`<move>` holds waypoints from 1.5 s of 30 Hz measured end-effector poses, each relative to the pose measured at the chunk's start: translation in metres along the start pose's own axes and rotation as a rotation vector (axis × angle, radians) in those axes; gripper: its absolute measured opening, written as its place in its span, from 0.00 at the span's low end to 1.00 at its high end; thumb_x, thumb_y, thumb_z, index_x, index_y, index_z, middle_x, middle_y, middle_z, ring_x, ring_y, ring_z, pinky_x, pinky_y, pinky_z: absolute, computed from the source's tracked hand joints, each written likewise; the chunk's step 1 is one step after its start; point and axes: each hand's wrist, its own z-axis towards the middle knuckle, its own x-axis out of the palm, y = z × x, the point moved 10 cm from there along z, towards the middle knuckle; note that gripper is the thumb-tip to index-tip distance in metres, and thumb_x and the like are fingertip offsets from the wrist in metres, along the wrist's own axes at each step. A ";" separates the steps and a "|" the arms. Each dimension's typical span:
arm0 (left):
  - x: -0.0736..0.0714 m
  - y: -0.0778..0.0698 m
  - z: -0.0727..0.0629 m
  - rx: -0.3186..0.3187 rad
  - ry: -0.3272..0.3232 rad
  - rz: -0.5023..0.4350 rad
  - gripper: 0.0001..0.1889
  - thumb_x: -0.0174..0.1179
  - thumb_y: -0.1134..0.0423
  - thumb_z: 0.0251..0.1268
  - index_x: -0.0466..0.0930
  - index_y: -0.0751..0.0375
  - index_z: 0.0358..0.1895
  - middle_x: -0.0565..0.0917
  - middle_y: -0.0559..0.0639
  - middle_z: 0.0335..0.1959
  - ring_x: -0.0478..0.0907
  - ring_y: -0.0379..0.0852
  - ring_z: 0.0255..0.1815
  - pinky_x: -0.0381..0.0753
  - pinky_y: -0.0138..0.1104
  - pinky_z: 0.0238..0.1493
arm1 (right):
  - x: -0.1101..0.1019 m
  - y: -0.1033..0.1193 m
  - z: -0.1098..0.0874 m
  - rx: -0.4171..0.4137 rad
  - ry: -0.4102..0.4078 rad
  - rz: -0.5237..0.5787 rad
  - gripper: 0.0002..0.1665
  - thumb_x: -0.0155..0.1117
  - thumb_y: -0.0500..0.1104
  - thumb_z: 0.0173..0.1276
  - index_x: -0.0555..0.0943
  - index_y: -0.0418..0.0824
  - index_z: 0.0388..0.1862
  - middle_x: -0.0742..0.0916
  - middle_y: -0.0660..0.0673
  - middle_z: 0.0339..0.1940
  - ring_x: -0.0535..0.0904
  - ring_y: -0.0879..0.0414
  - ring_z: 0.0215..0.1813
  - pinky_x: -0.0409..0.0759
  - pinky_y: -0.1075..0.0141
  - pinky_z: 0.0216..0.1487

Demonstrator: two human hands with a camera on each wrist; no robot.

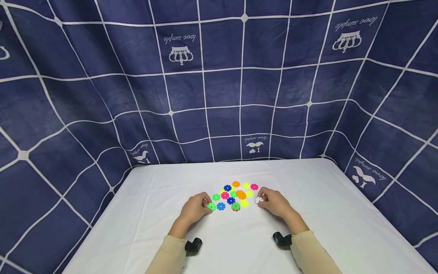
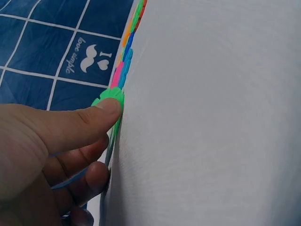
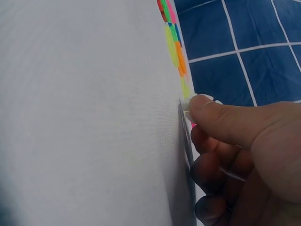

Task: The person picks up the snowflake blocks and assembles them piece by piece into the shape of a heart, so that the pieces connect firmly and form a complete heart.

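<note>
Head view: left fingers pinch green disc, right fingers white disc, faces toward camera.

Curtained-off booth; wider premises not identifiable. White-clothed table enclosed by navy curtain, white-gridded, printed with inverted lettering, hung behind table and along both its sides.

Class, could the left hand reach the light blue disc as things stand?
Probably yes: the light blue disc lies uncovered beside the left hand, though the green disc it pinches may hinder.
</note>
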 end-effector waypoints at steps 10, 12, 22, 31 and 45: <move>0.003 -0.003 0.004 0.018 0.011 -0.122 0.05 0.69 0.65 0.59 0.82 0.58 0.33 0.82 0.47 0.29 0.73 0.40 0.28 0.73 0.32 0.31 | -0.011 0.006 0.002 -0.062 -0.045 0.089 0.03 0.64 0.41 0.71 0.84 0.46 0.37 0.80 0.51 0.24 0.71 0.58 0.30 0.71 0.67 0.33; 0.000 -0.006 0.005 0.012 0.004 -0.182 0.05 0.68 0.66 0.60 0.81 0.59 0.34 0.84 0.49 0.32 0.76 0.40 0.27 0.74 0.31 0.29 | -0.016 0.009 0.001 -0.066 -0.053 0.119 0.05 0.62 0.40 0.72 0.85 0.45 0.38 0.82 0.48 0.23 0.72 0.58 0.27 0.72 0.68 0.30; -0.022 -0.027 0.004 0.003 -0.022 -0.471 0.10 0.58 0.67 0.70 0.74 0.59 0.51 0.90 0.55 0.32 0.82 0.64 0.29 0.68 0.30 0.24 | -0.044 0.031 -0.002 -0.109 -0.117 0.320 0.09 0.63 0.38 0.72 0.83 0.42 0.49 0.89 0.42 0.32 0.80 0.43 0.25 0.75 0.69 0.27; -0.040 -0.069 0.014 0.091 -0.042 -0.697 0.13 0.57 0.66 0.73 0.78 0.52 0.57 0.86 0.61 0.31 0.79 0.57 0.23 0.72 0.27 0.21 | -0.077 0.069 -0.004 -0.217 -0.240 0.388 0.12 0.62 0.42 0.73 0.85 0.49 0.53 0.87 0.44 0.29 0.78 0.55 0.23 0.77 0.69 0.27; -0.048 -0.124 0.010 0.186 -0.050 -0.944 0.15 0.58 0.64 0.74 0.72 0.61 0.59 0.83 0.72 0.36 0.75 0.43 0.16 0.71 0.27 0.18 | -0.099 0.126 -0.018 -0.406 -0.380 0.530 0.14 0.62 0.37 0.72 0.84 0.45 0.54 0.88 0.41 0.31 0.78 0.44 0.24 0.75 0.72 0.23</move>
